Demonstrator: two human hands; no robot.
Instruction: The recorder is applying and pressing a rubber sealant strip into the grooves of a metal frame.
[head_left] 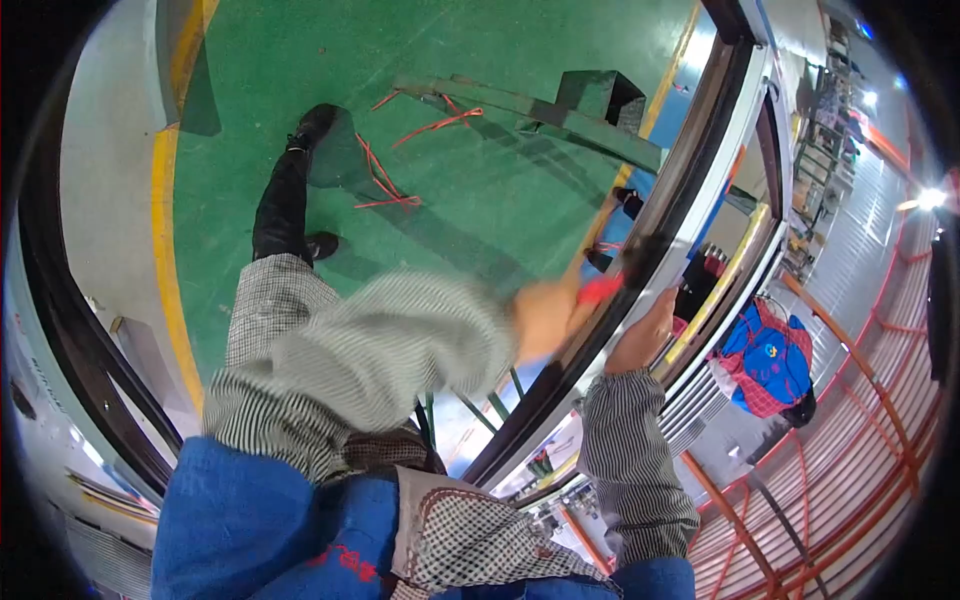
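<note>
Green floor fills most of the view, with a yellow floor line down the left side. Work is at the long dark-and-white metal frame: right of centre, slanting from top right down to lower centre. Orange railing at far right. Grey-green steel beam lies on the floor near the top, dark square-section box just beside it.

Co-worker in blue and red check beyond the frame, small pale emblem on the blue. Blue garment on the wearer has red lettering low on the front, too warped to make out.

Left hand: badly blurred, at the frame's dark inner side. Right hand: against the white outer edge, fingers bent, contact with frame; can't tell how tight. Orange-red straps loose on the floor. Small red item at the left hand's finger end, by the frame; blur hides its kind and how far the fingers close on it.
</note>
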